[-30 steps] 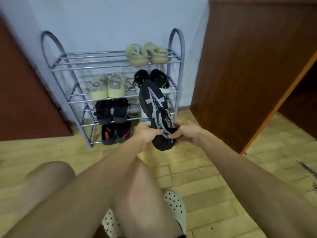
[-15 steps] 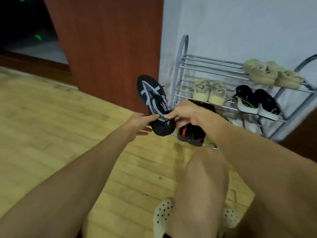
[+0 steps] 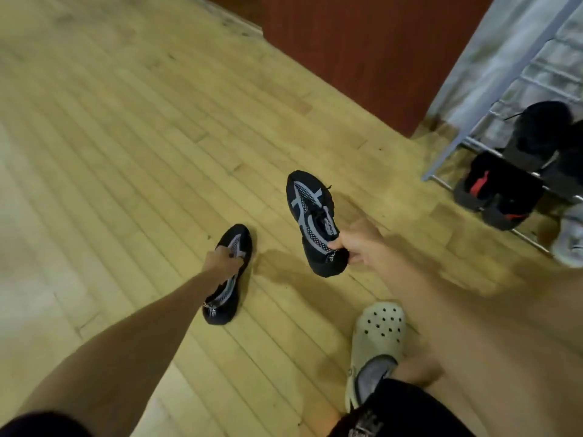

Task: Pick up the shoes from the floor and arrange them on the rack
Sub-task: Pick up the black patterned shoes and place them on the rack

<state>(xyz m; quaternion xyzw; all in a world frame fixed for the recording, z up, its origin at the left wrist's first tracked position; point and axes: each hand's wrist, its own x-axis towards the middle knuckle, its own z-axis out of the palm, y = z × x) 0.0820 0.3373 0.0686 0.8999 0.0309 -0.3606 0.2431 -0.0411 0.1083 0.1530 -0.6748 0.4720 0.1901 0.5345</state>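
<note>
My right hand is shut on the heel end of a black shoe with grey stripes, held above the floor with its toe pointing away. The matching second shoe lies on the wooden floor to the left. My left hand rests on its upper with fingers curled over the laces. The metal shoe rack stands at the right edge, only its lower left corner in view, with black and red shoes on its lowest shelf.
A brown wooden cabinet stands behind, left of the rack. My foot in a pale perforated clog is planted on the floor below the held shoe. Open wooden floor spreads to the left.
The view swung left and down, away from the rack. My left hand let go of the held shoe and dropped onto the second shoe on the floor. My right hand keeps the first shoe.
</note>
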